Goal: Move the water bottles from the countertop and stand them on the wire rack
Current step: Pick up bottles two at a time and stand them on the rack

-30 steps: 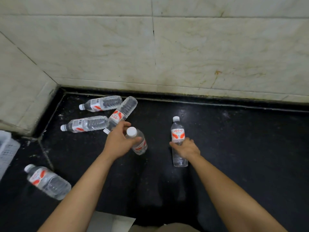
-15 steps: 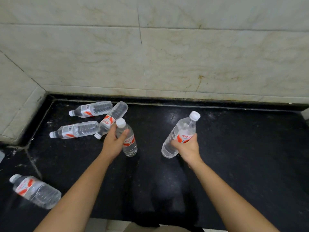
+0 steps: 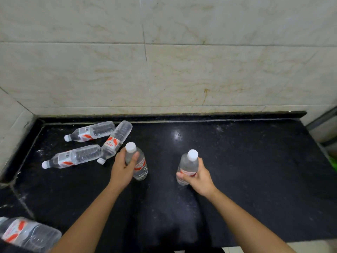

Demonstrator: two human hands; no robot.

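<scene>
My left hand point(image 3: 123, 168) grips a clear water bottle point(image 3: 139, 166) with a white cap and red label, held nearly upright above the black countertop point(image 3: 246, 170). My right hand point(image 3: 197, 178) holds a second such bottle point(image 3: 188, 164), cap up. Three more bottles lie on their sides at the back left: one by the wall point(image 3: 91, 132), one slanted point(image 3: 116, 140), one in front point(image 3: 73, 157). Another bottle point(image 3: 27, 233) lies at the bottom left corner. No wire rack shows in this view.
A pale tiled wall point(image 3: 164, 70) rises behind the counter and along its left side. At the far right edge is a grey and green object point(image 3: 328, 143), only partly in view. The counter's front edge runs along the bottom right.
My right hand has turned its bottle from tilted to cap-up and brought it closer to me. My left hand has lifted its bottle a little. The view has shifted to the right.
</scene>
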